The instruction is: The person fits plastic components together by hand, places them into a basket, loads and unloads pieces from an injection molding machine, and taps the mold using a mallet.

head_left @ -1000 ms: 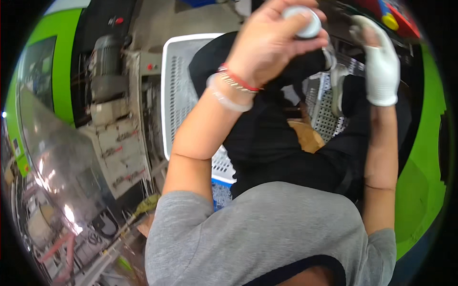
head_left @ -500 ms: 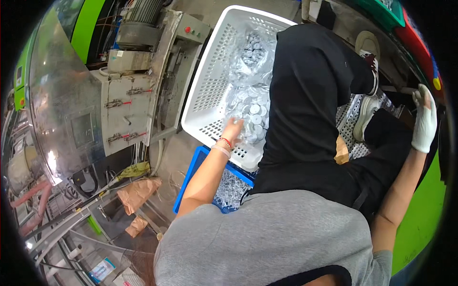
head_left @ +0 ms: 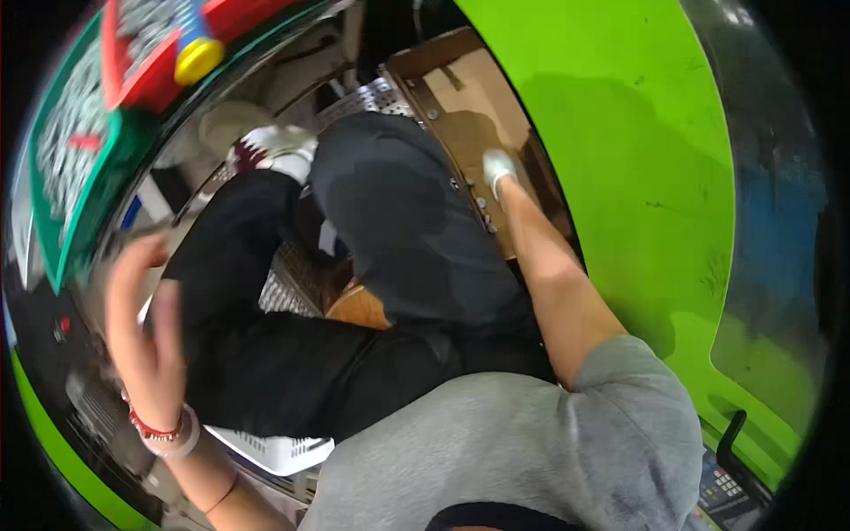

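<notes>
My left hand point(head_left: 146, 327), bare and wearing bracelets at the wrist, is raised at the left beside my leg. Its thumb and fingers are apart and somewhat blurred, and nothing shows between them. Near it stands a green bin point(head_left: 93, 208) heaped with small grey parts point(head_left: 75, 133). My right hand point(head_left: 498, 165), in a white glove, reaches down into a brown cardboard box point(head_left: 522, 119) at the far right of my legs. A few small round discs point(head_left: 482, 203) lie in that box. The gloved fingers are too small and foreshortened to make out.
A red bin point(head_left: 146, 93) of grey parts adjoins the green one, with a blue and yellow handle point(head_left: 197, 57) over it. A broad green machine panel point(head_left: 633, 177) rises at the right. Part of a white basket point(head_left: 270, 450) shows behind my left leg.
My view has swung to the right. My left hand has left the white basket of discs and come up; my gloved right hand has moved from beside the green panel into the cardboard box.
</notes>
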A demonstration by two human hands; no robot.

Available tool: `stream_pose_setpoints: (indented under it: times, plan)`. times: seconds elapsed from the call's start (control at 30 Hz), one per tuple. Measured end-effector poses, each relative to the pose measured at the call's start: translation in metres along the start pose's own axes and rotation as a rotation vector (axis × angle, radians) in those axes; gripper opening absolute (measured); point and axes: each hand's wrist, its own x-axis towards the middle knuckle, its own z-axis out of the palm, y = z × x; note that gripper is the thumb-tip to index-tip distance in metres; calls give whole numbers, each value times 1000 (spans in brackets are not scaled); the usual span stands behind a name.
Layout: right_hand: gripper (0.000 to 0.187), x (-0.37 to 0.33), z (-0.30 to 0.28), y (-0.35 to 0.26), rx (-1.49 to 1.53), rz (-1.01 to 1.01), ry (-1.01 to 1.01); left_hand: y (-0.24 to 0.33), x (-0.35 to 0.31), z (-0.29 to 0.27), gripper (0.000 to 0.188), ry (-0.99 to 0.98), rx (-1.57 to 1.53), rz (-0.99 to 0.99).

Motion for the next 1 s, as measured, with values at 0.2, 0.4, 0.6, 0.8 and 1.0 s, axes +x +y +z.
stream_pose_setpoints:
  times: [0.2,0.4,0.6,0.8,1.0]
  plan:
    - [39,-91,95,77,-248,-56,-506,-38,40,44,38,-687,218,-138]
    - [59,-72,100,67,267,611,-553,-52,65,57,38,-699,34,-293]
    - [62,-59,97,52,357,689,-245,-62,72,61,36,-749,28,-326]
    - [73,-51,96,35,253,868,-169,-59,78,65,37,-747,12,-303]
    - [81,-21,81,-43,299,905,-92,-59,74,60,37,-732,35,-321]
